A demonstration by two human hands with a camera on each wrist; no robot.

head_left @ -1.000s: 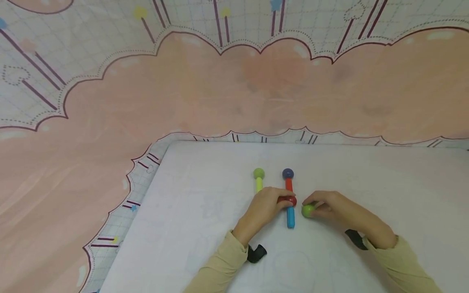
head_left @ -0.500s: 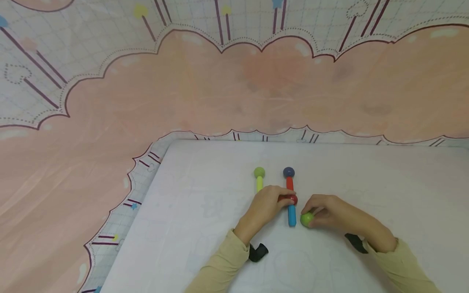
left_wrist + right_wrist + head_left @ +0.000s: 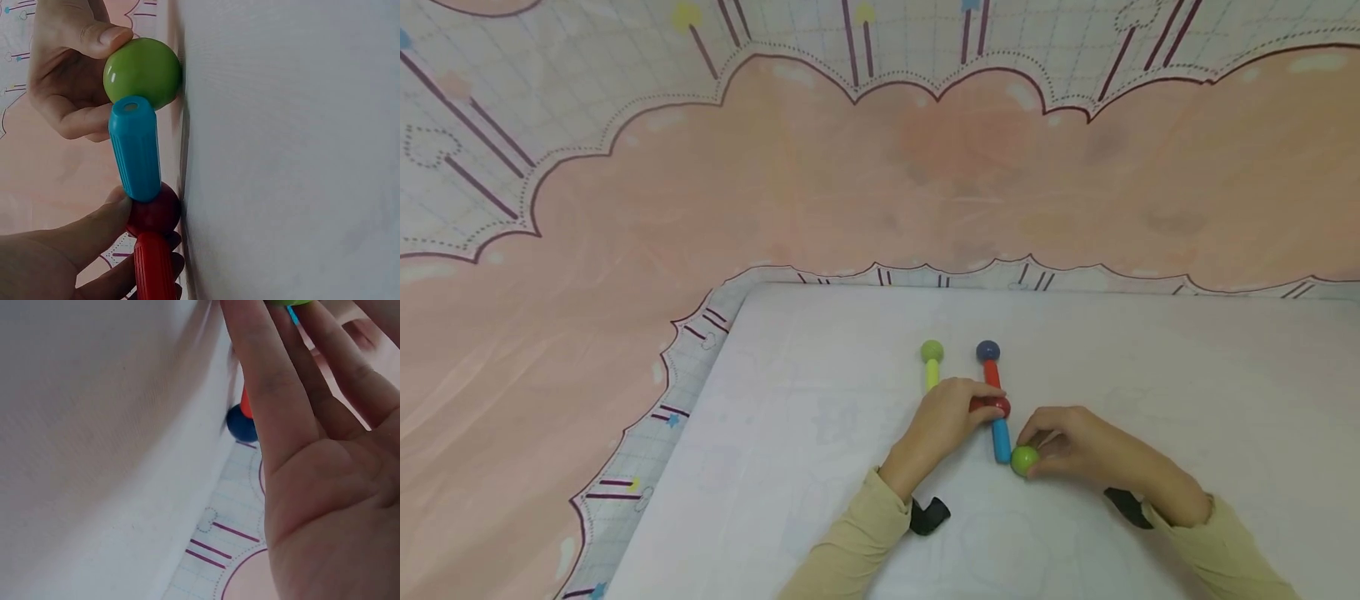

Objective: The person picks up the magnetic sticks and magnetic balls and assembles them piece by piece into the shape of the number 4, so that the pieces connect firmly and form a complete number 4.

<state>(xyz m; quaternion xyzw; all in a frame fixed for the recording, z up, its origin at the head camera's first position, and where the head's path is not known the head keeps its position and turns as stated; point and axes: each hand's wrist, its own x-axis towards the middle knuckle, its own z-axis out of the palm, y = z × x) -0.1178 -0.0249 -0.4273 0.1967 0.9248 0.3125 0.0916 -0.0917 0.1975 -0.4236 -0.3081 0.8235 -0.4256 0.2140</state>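
Observation:
My left hand (image 3: 946, 414) grips a red ball (image 3: 1002, 407) in a row of toy sticks and balls. From that ball a red-orange stick (image 3: 992, 375) runs away to a dark blue ball (image 3: 988, 351), and a blue stick (image 3: 1002, 442) points towards me. Another red stick (image 3: 154, 269) meets the red ball, partly covered by the left hand. Between thumb and fingers, my right hand (image 3: 1067, 439) pinches a green ball (image 3: 1024, 461) right beside the blue stick's near end. Whether ball and stick touch, I cannot tell.
A light green ball (image 3: 932, 351) on a yellow-green stick (image 3: 932, 373) lies beyond the left hand, which hides the stick's near part. Everything is on a white tabletop (image 3: 820, 350). Patterned pink sheeting (image 3: 850, 192) surrounds its left and far edges.
My right hand has brought the green ball nearer to me and slightly left, to the blue stick's end. The left hand keeps its grip; the stick row has tilted a little.

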